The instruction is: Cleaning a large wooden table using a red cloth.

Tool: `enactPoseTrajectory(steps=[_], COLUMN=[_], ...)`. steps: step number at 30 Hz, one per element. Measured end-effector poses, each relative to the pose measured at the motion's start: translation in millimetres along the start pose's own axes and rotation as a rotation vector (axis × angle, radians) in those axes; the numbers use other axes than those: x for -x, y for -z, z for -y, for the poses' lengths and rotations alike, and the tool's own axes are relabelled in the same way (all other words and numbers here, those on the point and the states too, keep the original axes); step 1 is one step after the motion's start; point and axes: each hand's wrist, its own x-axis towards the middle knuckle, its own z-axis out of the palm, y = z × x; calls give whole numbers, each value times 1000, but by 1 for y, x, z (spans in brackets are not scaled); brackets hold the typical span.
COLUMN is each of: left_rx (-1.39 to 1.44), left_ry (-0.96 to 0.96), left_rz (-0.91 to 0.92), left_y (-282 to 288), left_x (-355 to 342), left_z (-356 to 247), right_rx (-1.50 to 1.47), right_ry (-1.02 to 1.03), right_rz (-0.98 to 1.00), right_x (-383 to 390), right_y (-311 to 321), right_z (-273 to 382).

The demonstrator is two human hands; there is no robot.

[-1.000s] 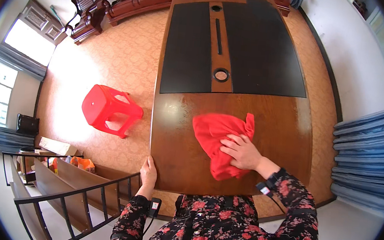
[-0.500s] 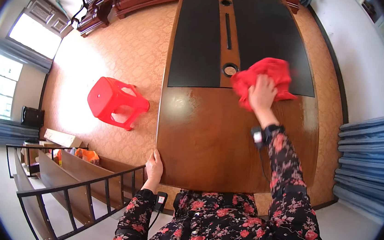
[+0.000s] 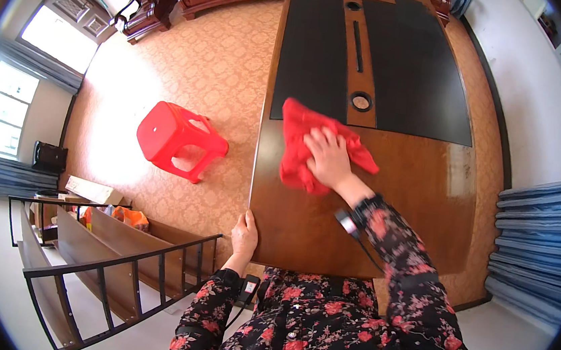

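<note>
A brown wooden table [image 3: 384,219] with black panels set in its far part stretches away in front of me. My right hand [image 3: 328,154] presses a crumpled red cloth [image 3: 298,136] onto the bare wood, left of the middle and just below the panels. Its fingers lie over the cloth, whose edges spread out around them. Near the table's left front corner, my left hand [image 3: 244,235] grips the edge. Some of its fingers are hidden.
A red plastic stool [image 3: 179,139] stands on the patterned floor to the left. By my left arm is a shelf rack [image 3: 109,266] with a black metal frame. Wooden chairs [image 3: 147,0] sit at the far left, and blue curtains [image 3: 534,240] hang at the right.
My right hand has swept the red cloth leftward and nearer to me, off the right panel and onto bare wood. The left hand stays at the edge. The view has shifted slightly.
</note>
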Motion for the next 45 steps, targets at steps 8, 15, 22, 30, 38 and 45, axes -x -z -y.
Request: enactPoseTrajectory(steps=[8,15,22,30,38,45], left_rx=[353,923,853,818,688,599], left_ry=[150,492,439,529,391,135], left_rz=[233,842,970,833,892,523], left_y=[-3,8,10,15,32,5], left_x=[-10,-17,-16,-3,-17,-40], left_z=[20,84,71,72,99,35], right_rx=[-23,-19,670,-60,-145,623], right_ry=[-4,-16,-1203,-288,45,-1073], right_rz=[81,361,-41,142,226,-155], right_x=[8,180,214,88,207,331], right_y=[-33,105,104,29,89,203], right_z=[111,75,-15,179,122,-64])
